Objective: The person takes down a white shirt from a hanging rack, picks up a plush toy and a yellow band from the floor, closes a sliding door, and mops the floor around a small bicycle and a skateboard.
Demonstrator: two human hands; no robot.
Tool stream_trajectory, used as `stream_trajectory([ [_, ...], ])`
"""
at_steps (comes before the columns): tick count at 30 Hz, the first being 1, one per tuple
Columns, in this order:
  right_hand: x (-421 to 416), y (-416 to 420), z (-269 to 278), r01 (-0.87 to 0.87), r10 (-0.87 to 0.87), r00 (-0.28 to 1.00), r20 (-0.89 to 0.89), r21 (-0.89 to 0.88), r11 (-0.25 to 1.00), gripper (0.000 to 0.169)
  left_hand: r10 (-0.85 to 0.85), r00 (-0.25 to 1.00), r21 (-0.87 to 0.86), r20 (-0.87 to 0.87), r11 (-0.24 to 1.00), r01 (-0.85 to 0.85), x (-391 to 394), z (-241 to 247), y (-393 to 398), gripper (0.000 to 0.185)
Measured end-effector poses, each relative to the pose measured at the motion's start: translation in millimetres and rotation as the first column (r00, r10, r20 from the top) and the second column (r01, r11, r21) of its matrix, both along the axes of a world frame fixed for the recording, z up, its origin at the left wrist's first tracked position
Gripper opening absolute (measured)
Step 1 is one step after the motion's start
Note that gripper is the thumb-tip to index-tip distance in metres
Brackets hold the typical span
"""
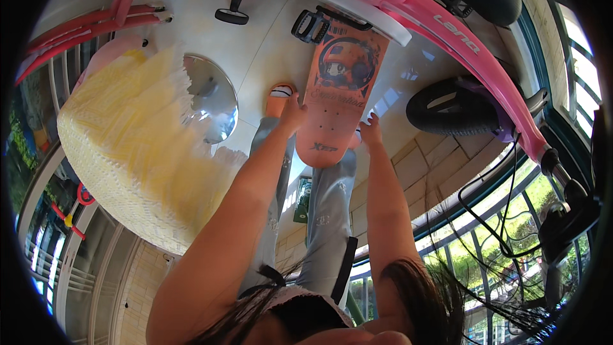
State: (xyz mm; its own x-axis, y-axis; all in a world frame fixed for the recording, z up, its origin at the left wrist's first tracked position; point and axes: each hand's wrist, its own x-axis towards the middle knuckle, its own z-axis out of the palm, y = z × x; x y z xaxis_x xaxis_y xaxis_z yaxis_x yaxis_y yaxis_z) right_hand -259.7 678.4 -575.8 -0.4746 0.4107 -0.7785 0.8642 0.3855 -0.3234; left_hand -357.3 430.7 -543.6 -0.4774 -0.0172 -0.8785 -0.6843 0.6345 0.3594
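Note:
In front of my legs is an orange skateboard [335, 100] with a printed cartoon figure and lettering on its upward face. Its near end overlaps my grey jeans [328, 211] and partly hides one foot. My left hand [292, 115] is at the board's left edge, thumb against it; how firmly it holds is unclear. On the other side, my right hand [371, 130] has its fingers apart close to the right edge. A black bicycle pedal [310, 27] covers part of the far end. An orange shoe [275, 100] shows beside my left hand.
A pink Lanq bicycle [459, 33] spans the far and right sides, its black-tyred wheel [445, 112] low at right. To the left, a yellow-and-white fringed cloth [134, 139] hangs above a shiny round metal base [215, 100]. Red bars [91, 21] and a metal railing [479, 249] flank the floor.

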Motion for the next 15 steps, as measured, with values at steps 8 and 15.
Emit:
stream_trajectory([
  [8,-4.1,-12.5,-10.9,0.271,-0.199,0.955,0.219,-0.377,0.885,0.056,-0.035,0.997,0.124,0.072,0.992,0.026,-7.5,-43.4,9.3,0.055],
  [15,0.7,-19.1,29.0,0.434,-0.357,0.897,0.258,-0.376,0.818,0.04,0.044,0.999,0.085,0.026,0.995,-0.047,6.7,-37.9,4.5,0.036],
])
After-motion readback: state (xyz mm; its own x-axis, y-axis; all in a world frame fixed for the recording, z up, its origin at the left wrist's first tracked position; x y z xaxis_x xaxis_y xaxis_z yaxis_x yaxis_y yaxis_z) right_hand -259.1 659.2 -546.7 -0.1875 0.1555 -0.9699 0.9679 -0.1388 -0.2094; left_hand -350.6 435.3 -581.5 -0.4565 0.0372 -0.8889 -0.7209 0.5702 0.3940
